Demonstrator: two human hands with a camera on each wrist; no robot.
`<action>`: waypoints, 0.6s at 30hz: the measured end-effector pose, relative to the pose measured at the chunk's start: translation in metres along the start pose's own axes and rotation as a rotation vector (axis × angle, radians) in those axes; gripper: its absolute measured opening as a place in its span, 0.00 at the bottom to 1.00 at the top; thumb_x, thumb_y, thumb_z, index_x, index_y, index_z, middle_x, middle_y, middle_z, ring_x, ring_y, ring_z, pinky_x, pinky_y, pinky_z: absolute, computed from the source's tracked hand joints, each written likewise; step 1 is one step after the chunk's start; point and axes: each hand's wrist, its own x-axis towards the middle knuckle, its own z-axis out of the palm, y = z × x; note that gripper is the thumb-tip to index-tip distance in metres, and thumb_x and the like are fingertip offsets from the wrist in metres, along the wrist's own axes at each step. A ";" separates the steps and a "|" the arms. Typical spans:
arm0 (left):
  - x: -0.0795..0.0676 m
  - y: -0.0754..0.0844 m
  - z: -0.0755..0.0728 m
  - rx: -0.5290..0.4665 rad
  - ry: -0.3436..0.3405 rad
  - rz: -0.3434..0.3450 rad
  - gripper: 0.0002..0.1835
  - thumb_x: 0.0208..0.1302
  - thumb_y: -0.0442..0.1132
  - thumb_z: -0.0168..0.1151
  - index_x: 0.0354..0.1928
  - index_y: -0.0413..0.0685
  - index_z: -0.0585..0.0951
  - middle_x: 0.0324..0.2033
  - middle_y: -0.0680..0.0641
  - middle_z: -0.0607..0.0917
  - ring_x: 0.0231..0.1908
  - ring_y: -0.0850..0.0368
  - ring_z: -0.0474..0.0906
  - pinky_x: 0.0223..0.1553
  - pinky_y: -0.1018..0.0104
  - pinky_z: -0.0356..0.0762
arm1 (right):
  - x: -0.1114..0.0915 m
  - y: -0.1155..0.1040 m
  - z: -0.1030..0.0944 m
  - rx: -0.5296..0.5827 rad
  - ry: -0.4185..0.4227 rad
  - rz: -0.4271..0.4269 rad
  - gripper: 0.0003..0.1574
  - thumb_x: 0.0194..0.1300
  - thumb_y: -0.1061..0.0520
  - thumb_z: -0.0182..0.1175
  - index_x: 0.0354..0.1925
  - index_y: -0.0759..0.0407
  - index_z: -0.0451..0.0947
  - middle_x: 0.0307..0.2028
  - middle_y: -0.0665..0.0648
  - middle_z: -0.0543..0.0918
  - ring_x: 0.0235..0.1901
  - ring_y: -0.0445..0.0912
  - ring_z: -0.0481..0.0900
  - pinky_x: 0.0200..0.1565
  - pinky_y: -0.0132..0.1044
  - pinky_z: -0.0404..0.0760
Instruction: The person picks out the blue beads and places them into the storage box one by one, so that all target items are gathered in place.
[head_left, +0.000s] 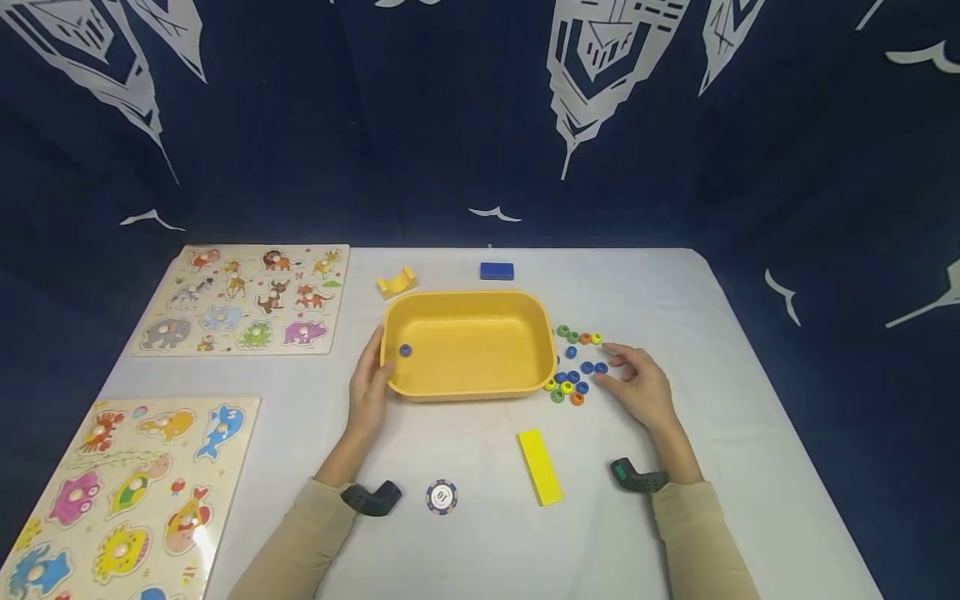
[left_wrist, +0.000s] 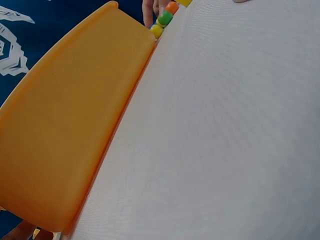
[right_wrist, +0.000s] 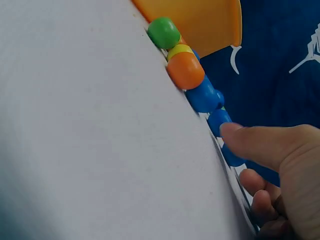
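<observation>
A yellow plastic tray [head_left: 472, 346] stands mid-table with one blue bead [head_left: 405, 351] inside, near its left end. My left hand [head_left: 367, 396] grips that end, thumb over the rim and fingers along the outside wall. Beside the tray's right end lie several loose beads in blue, green, orange and yellow. At their right edge is my right hand [head_left: 641, 393], thumb and forefinger apart around a blue bead [head_left: 602, 367]. In the right wrist view the thumb [right_wrist: 250, 142] overlaps a blue bead; contact is hard to tell.
Behind the tray are a yellow arched block [head_left: 397, 282] and a blue block [head_left: 497, 272]. Nearer me lie a yellow strip [head_left: 540, 467] and a poker chip [head_left: 442, 497]. Two animal puzzle boards, one farther [head_left: 202, 346] and one nearer [head_left: 243, 433], take up the left side.
</observation>
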 end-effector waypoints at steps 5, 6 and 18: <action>0.000 -0.001 -0.003 0.011 0.001 0.009 0.28 0.64 0.29 0.40 0.66 0.42 0.53 0.67 0.45 0.55 0.66 0.55 0.49 0.64 0.74 0.53 | -0.001 -0.005 0.006 -0.073 0.014 -0.023 0.24 0.47 0.52 0.67 0.46 0.49 0.77 0.30 0.50 0.75 0.26 0.42 0.64 0.26 0.31 0.64; 0.000 -0.001 -0.004 0.015 0.001 0.009 0.28 0.64 0.29 0.40 0.66 0.42 0.53 0.67 0.45 0.55 0.66 0.55 0.49 0.64 0.74 0.53 | 0.000 -0.006 0.007 -0.081 0.019 -0.029 0.22 0.47 0.52 0.67 0.44 0.50 0.78 0.29 0.50 0.75 0.26 0.41 0.64 0.26 0.31 0.64; 0.003 -0.003 -0.002 -0.008 -0.007 0.033 0.28 0.63 0.28 0.40 0.66 0.39 0.53 0.66 0.44 0.55 0.66 0.53 0.50 0.63 0.77 0.54 | 0.017 -0.010 0.005 0.132 0.076 -0.095 0.16 0.52 0.48 0.63 0.41 0.47 0.79 0.24 0.47 0.74 0.24 0.37 0.67 0.18 0.29 0.67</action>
